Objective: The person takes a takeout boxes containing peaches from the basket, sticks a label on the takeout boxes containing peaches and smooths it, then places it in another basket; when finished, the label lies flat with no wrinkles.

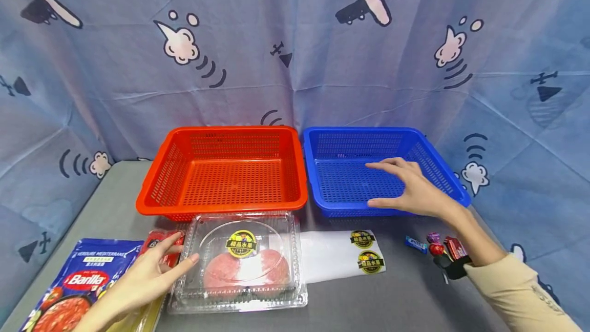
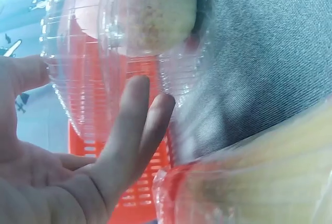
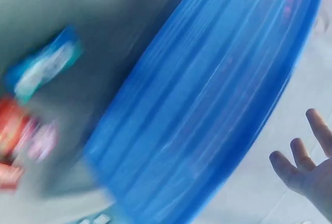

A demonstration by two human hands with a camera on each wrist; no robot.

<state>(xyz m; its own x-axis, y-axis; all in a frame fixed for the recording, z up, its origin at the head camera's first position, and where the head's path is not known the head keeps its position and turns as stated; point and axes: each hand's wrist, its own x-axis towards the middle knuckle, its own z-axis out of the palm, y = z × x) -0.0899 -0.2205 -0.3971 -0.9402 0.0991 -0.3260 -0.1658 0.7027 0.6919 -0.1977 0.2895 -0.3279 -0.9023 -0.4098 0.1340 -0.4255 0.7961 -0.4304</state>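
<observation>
A clear plastic clamshell box with a round label holds two round pinkish fruits, in front of the red basket. At its left side is my left hand, fingers spread; in the left wrist view the thumb reaches the box's edge. Under and beside that hand lie a blue Barilla pouch, a red package and a yellowish package. My right hand hovers over the blue basket, thumb and fingers apart, holding nothing.
A white sheet with two round labels lies right of the box. Several small wrapped sweets, among them a blue one and a red one, lie near the right forearm. A patterned curtain hangs behind both baskets.
</observation>
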